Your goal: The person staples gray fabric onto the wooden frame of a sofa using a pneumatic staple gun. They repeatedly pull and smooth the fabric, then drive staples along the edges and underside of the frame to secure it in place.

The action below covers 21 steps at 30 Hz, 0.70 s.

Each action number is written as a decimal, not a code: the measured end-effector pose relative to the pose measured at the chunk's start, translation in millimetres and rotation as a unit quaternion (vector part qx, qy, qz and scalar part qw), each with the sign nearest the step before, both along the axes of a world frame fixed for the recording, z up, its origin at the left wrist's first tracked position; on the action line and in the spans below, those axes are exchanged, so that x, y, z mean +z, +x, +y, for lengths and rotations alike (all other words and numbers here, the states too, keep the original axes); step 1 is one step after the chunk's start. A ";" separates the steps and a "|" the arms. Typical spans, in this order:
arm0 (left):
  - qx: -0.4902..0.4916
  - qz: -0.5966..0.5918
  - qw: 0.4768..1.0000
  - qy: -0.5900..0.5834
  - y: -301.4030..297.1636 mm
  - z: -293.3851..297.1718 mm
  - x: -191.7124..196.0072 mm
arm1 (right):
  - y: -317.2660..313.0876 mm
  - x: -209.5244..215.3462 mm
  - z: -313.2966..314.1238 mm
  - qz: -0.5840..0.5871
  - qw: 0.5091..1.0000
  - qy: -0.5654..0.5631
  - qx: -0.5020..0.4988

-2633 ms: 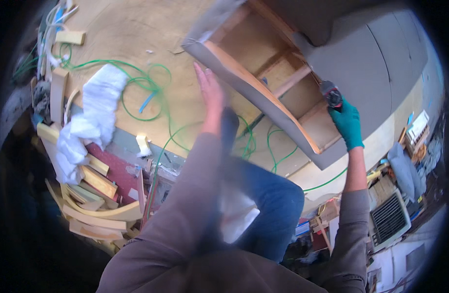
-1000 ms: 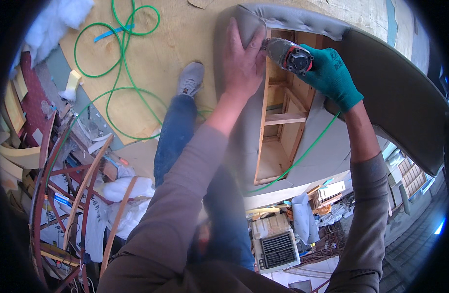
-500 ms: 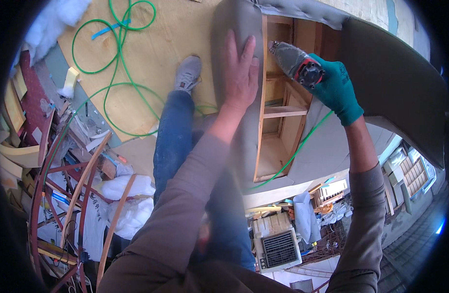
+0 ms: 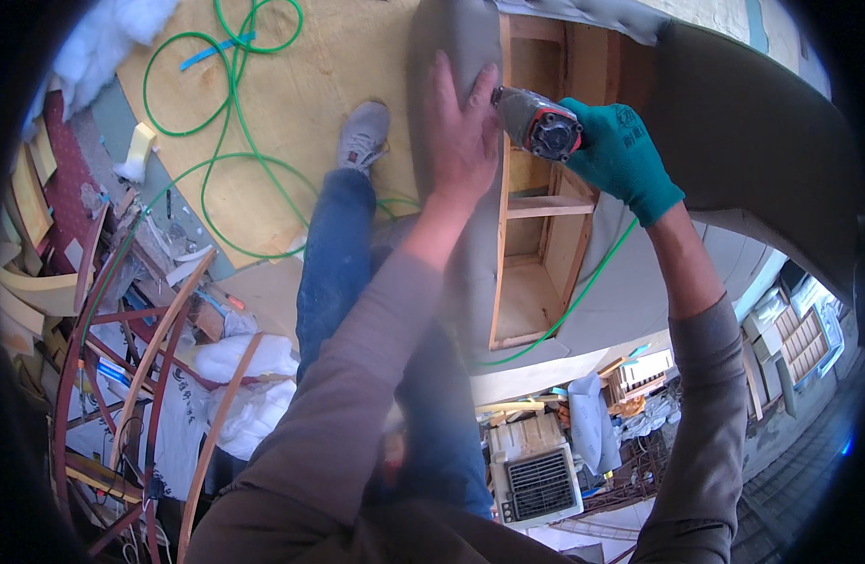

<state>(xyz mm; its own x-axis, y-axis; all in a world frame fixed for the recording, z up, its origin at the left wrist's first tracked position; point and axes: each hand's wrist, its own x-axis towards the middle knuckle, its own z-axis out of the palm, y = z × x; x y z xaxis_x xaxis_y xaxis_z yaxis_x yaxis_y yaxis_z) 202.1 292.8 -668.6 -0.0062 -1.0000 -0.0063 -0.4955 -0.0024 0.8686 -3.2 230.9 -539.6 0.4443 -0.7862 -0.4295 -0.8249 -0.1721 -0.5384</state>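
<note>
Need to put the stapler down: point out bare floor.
Bare plywood floor lies between the green hose loops and the grey shoe. Crowded: the wood scraps and curved frames at left, and the boxes and vented unit below the sofa frame.

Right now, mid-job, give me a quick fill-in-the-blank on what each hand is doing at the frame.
1. The right hand wears a ____ glove.
2. The right hand grips a stapler fed by a ____ hose.
3. The bare left hand lies flat on grey ____ at the edge of the wooden frame.

Missing words: green; green; fabric
</note>
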 end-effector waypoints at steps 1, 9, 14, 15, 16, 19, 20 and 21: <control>-0.001 -0.004 1.000 0.005 0.2 2.3 -0.2 | -0.2 1.1 4.0 0.002 1.000 0.014 -0.017; -0.024 -0.097 0.994 0.044 8.3 58.1 6.6 | -4.0 28.4 74.4 0.012 0.991 0.074 -0.107; -0.028 -0.119 0.991 0.059 2.5 68.2 5.7 | -10.9 23.8 85.3 0.002 0.997 0.048 -0.052; -0.030 -0.124 0.990 0.055 1.8 68.3 6.3 | -10.7 20.6 84.6 0.003 0.999 0.039 -0.037; -0.031 -0.120 0.991 0.055 1.4 68.2 7.1 | -9.9 17.0 83.5 -0.008 0.999 0.037 -0.038; -0.032 -0.112 0.992 0.057 2.5 70.3 11.2 | -7.7 7.8 79.8 -0.020 0.998 0.043 -0.028; -0.032 -0.110 0.992 0.058 3.3 71.4 12.5 | -7.9 5.7 78.3 -0.009 0.998 0.054 -0.016; -0.037 -0.107 0.991 0.070 4.0 72.7 13.7 | -7.8 3.7 77.2 0.002 0.998 0.065 -0.004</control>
<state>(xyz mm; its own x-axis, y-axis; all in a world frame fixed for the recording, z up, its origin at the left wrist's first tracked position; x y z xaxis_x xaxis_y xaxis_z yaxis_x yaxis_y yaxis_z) 206.0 365.5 -654.9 -0.0637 -0.9859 -0.1549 -0.6723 -0.0723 0.7367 -11.0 308.1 -535.9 0.4375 -0.7268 -0.5296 -0.8276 -0.0950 -0.5532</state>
